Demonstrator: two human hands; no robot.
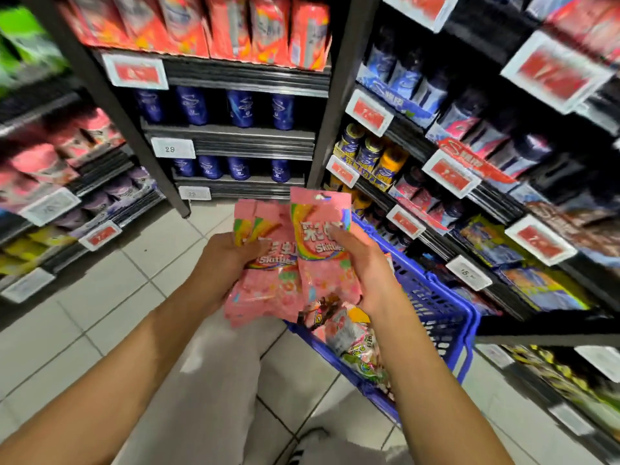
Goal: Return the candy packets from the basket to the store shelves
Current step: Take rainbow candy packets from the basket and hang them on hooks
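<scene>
Both hands are up over the tiled floor (100, 297) between the shelves (241, 75). Left hand (231, 253) has its fingers clamped on a fan of pink packets (265, 290); right hand (364, 260) pinches one more packet (318, 229), overlapping the fan's right edge. Blue basket (446, 317) sits just below right, more candy (355, 344) inside, its far rim close to the right-hand shelving.

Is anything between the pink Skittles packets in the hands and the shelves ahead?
Nothing visible. The left hand grips a fan of pink packets and the right hand grips one more packet, raised above the blue basket. Only open air separates them from the shelves.
</scene>
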